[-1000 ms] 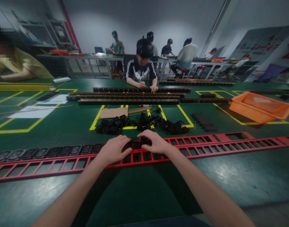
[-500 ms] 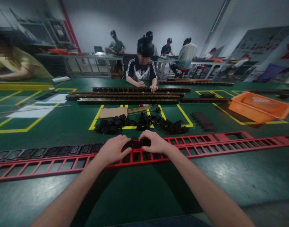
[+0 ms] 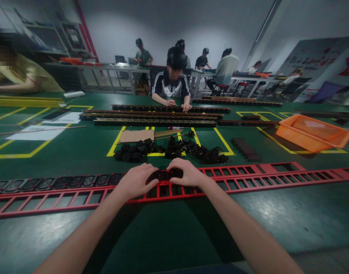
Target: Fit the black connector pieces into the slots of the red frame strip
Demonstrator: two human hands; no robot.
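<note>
Both hands rest on a small black plastic socket module seated in the long red metal slotted frame, which runs left to right across the green table. The left hand presses its left end and the right hand its right end, fingers curled down onto it. Its long axis follows the frame; both hands are equally near.
</note>
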